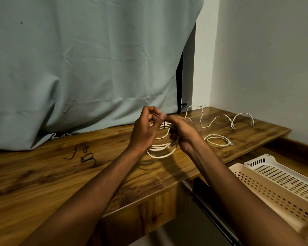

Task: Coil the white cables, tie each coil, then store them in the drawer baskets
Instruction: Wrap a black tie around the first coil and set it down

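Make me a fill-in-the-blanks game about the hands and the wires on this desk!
1. Both hands, the left hand and the right hand, hold a coil of ____ cable.
2. The loose ties lying on the desk are ____ in colour.
3. The desk top is made of ____.
4. The baskets in the open drawer hold ____ cables so far.

Missing words: white; black; wood; no
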